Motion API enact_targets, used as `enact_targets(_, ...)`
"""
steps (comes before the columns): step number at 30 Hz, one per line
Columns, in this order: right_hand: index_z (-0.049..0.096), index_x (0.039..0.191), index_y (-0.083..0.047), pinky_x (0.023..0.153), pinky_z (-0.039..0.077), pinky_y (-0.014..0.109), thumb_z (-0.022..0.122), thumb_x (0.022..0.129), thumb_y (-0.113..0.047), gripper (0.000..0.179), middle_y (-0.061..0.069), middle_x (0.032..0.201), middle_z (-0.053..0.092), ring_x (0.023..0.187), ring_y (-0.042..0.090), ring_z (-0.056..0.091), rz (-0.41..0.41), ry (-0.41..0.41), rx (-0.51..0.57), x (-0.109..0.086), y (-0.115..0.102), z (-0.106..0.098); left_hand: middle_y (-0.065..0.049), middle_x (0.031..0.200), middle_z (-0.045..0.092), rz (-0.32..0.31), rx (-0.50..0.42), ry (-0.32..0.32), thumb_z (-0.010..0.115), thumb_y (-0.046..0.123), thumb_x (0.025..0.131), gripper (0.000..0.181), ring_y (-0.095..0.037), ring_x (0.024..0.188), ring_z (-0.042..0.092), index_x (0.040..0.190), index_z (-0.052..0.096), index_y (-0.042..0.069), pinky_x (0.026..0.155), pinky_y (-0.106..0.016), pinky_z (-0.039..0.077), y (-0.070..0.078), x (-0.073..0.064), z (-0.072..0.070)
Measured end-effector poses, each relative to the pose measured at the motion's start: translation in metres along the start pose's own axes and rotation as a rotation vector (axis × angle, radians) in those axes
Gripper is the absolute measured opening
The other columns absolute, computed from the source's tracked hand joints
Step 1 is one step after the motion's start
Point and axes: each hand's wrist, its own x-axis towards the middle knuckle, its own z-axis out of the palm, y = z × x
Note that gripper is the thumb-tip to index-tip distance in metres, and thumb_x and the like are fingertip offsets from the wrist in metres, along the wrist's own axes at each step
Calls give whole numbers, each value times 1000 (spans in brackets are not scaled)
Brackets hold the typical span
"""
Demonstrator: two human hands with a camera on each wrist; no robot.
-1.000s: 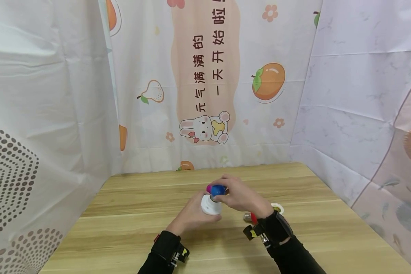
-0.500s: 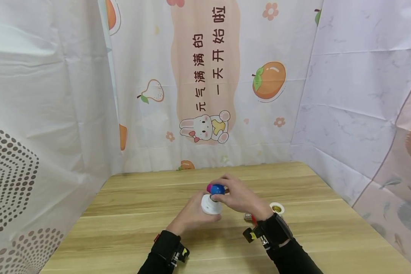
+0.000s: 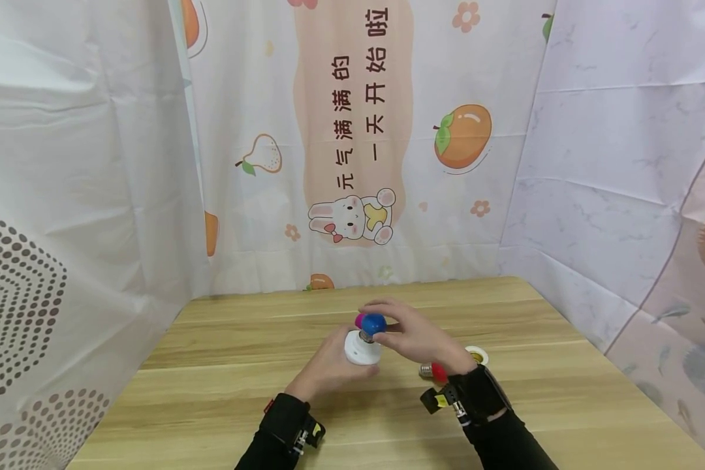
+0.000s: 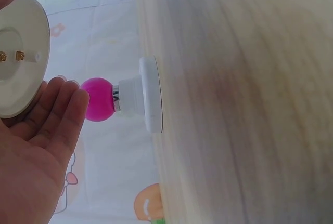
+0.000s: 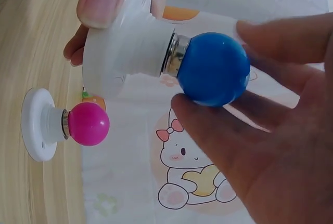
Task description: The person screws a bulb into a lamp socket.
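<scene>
My left hand (image 3: 335, 365) grips a white lamp holder (image 5: 122, 52) by its round base, thumb on the front and fingers behind. A blue light bulb (image 5: 214, 69) sits in its socket, with part of the metal cap showing. Around the bulb curl the fingers of my right hand (image 3: 414, 333), one fingertip at its side and the others loosely about it. In the left wrist view the back of the held base (image 4: 26, 78) shows brass terminals. Beyond it, a pink bulb (image 5: 89, 123) stands in a second white lamp holder (image 5: 39, 125) on the table.
A red bulb (image 3: 438, 373) with a threaded cap lies on the wooden table (image 3: 211, 391), beside my right wrist. Next to it is another white lamp holder (image 3: 478, 353), partly hidden by the forearm. Printed curtains (image 3: 258, 215) enclose the table's back and sides.
My right fingers have loosened and shifted slightly on the blue bulb, so more of it and its metal cap shows. My left hand keeps its grip on the lamp holder.
</scene>
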Motion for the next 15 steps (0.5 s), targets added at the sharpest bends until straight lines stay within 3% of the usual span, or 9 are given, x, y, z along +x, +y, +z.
enact_targets(6, 64, 134, -9, 100, 49, 44, 59, 97, 9, 41, 18, 143, 52, 133, 36, 51, -66, -15, -13, 1, 4, -1, 2, 120, 59, -1, -6, 9, 86, 45, 78, 78, -14, 101, 61, 139, 49, 14, 86, -37, 52, 0, 0, 1)
enact_targets(15, 65, 134, -6, 98, 51, 38, 61, 97, 7, 39, 10, 137, 58, 127, 31, 57, -51, -11, -24, 2, 4, -1, 3, 119, 60, 25, -18, 3, 87, 41, 77, 76, -14, 102, 61, 138, 50, 16, 86, -37, 52, 0, 0, 1)
